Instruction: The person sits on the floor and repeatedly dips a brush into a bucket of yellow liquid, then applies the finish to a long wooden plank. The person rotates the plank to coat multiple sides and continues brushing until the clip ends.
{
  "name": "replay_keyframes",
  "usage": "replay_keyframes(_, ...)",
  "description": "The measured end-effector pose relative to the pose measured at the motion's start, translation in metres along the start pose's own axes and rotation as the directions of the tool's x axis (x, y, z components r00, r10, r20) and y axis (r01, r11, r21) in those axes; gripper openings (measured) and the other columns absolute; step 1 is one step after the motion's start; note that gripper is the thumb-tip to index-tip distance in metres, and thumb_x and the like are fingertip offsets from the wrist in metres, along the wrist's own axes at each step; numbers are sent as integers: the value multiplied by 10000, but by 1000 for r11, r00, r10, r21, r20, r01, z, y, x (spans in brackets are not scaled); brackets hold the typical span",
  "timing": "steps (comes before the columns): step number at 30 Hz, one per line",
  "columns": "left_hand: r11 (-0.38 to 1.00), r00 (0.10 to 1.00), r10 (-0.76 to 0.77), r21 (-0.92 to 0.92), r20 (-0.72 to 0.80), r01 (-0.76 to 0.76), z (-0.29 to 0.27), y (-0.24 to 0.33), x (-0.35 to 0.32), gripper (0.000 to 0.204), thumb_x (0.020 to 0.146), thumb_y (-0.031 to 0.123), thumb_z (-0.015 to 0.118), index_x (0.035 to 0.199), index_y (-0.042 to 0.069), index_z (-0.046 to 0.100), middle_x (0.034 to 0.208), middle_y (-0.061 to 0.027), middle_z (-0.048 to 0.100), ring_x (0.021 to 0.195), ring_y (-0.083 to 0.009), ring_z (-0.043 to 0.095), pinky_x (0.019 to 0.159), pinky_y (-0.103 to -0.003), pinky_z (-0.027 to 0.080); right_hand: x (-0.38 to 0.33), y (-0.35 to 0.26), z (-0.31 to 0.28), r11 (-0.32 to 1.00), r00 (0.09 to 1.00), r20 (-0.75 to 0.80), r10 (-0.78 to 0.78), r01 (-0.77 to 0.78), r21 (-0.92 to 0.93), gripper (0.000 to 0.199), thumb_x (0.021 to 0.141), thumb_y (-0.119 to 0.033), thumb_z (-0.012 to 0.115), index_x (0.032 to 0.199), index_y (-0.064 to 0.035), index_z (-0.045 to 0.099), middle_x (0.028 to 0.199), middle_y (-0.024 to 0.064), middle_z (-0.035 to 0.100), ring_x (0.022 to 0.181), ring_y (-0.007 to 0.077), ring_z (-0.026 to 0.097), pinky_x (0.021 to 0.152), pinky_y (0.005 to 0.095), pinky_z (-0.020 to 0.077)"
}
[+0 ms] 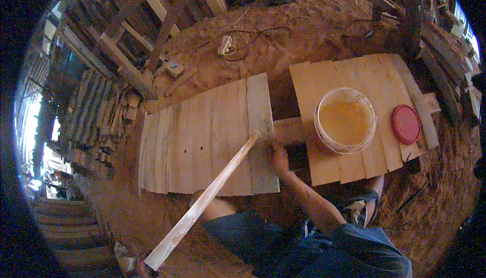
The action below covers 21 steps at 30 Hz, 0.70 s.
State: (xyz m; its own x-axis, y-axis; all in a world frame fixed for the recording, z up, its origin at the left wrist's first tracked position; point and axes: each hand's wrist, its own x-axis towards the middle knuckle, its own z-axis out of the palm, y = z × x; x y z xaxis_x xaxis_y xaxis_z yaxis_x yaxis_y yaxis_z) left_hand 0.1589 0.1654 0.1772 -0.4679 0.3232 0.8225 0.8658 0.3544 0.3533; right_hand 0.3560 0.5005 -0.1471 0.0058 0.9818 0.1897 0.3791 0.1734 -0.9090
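Now, right fingers (278,155): hold unclear, at right edge of panel (212,121)
Strip (202,202): tip beside them
Left fingers (142,265): can't tell

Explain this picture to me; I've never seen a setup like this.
There is no machine here: a person works with two bare hands. The one picture comes from a wide camera on the person's head, looking down, so straight edges bend near the rim.

On the left is a pale brown panel of wooden planks; a long, whitish wooden strip slants over it. The bare right hand is close to the strip's far end; blur hides its grip. The left hand seems to be at the near end, too dark to make out.

On the right, a tan panel of wooden planks bears a round, whitish bucket with orange-yellow contents and, beside it, a round red lid.
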Motion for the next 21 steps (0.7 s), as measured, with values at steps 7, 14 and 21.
replay_keyframes(7, 1000, 1000, -1, -1, -12, 1, 3, -1, 4, 318, 855, 142, 638, 1144, 15, 604, 1106, -151, 638, 962, -273, 635, 811, -391, 548, -12, -13, -27, 980, 968, 195, 156, -177, 95, 189, 923, -159, 565, 1067, -37, 588, 969, 210, 637, 883, 416, 620, 770, 470, 495)
replay_keyframes(14, 1000, 1000, 7, 30, 5, -7, -1, 5, 18, 311, 848, 115, 634, 1143, 22, 600, 1104, -143, 638, 963, -272, 635, 817, -391, 549, 15, 11, -26, 992, 996, -19, 90, -87, 96, 225, 928, -181, 581, 1086, -21, 576, 997, 203, 648, 927, 367, 625, 813, 435, 488)
replay_keyframes(21, 996, 999, -46, 70, -17, 47, -11, 8, 23, 307, 842, 89, 631, 1141, 29, 596, 1102, -135, 639, 963, -270, 635, 824, -390, 551, -90, -32, -139, 947, 973, 32, 229, -231, 224, 195, 966, -191, 575, 1028, -9, 608, 826, 58, 617, 764, 138, 544, 697, 312, 465)
